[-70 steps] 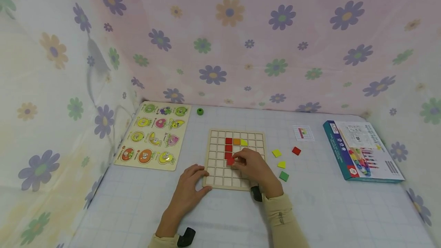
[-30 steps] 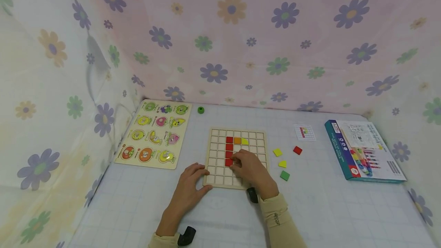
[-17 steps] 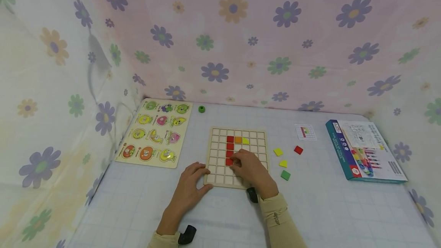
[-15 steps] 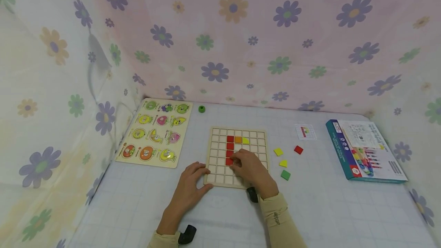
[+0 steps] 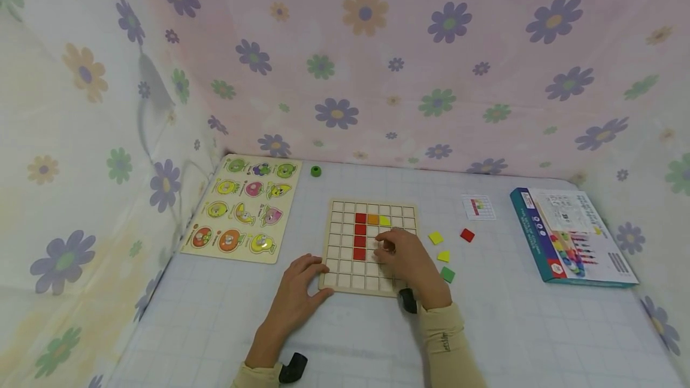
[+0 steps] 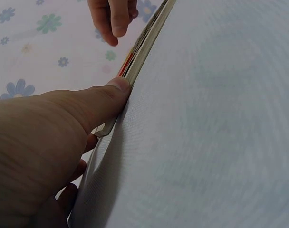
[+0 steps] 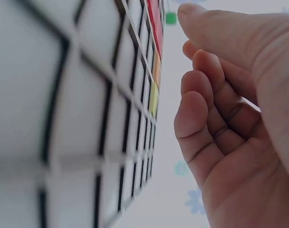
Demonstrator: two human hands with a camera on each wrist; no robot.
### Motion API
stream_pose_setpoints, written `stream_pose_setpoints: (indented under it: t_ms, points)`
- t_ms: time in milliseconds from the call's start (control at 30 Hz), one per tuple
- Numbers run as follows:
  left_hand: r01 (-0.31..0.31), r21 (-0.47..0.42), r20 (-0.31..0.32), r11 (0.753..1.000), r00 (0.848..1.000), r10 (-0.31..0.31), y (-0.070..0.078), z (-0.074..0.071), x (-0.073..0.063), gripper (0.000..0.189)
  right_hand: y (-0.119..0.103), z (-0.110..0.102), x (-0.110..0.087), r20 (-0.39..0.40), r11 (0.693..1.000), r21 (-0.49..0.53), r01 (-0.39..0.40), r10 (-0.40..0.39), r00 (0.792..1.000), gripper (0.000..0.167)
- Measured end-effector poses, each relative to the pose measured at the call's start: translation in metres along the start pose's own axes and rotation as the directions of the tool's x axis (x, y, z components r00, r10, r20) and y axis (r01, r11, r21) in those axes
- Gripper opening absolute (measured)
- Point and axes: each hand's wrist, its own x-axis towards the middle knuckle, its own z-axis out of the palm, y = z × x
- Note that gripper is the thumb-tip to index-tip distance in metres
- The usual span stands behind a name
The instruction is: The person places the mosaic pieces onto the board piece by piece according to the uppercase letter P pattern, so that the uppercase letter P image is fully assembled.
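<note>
A wooden grid board (image 5: 339, 268) lies on the table in the head view. Several red square tiles (image 5: 359, 241) form a column in it, with an orange tile (image 5: 372, 219) and a yellow piece (image 5: 384, 220) beside the top one. My left hand (image 5: 296, 286) holds the board's near left corner; its thumb (image 6: 109, 97) presses the front edge in the left wrist view. Above the board, right of the red column, is my right hand (image 5: 406, 262). Its fingers (image 7: 194, 114) are loosely curled, apart from the thumb, and nothing shows between them.
Right of the board lie two yellow pieces (image 5: 435, 238), a green tile (image 5: 447, 274) and a red tile (image 5: 467, 235). Farther right are a pattern card (image 5: 478, 207) and a box (image 5: 577, 235). A fruit puzzle board (image 5: 242, 208) lies left, near a green bead (image 5: 315, 171).
My right hand brought a red tile down into the column's lowest filled cell, pressed there, then let go and moved right. My left hand has stayed at the board's corner.
</note>
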Motion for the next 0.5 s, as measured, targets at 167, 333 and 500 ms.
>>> stream_pose_setpoints:
  t_ms: [167,333,500]
  points:
    - [-0.009,0.013,-0.006,1.0,1.0,0.009,0.0,0.001,0.0,0.038,0.018,-0.018,-0.006,-0.065,1.0,0.001,0.002,-0.002,0.998,0.029]
    - [-0.001,0.009,-0.004,1.0,1.0,0.001,0.0,0.0,0.0,0.038,0.038,-0.036,-0.013,-0.122,1.0,-0.006,-0.012,0.011,0.992,0.032]
    - [0.003,0.008,-0.001,1.0,1.0,-0.003,0.0,0.0,0.0,0.039,0.057,-0.049,-0.02,-0.159,0.998,-0.012,-0.055,0.052,0.986,0.033]
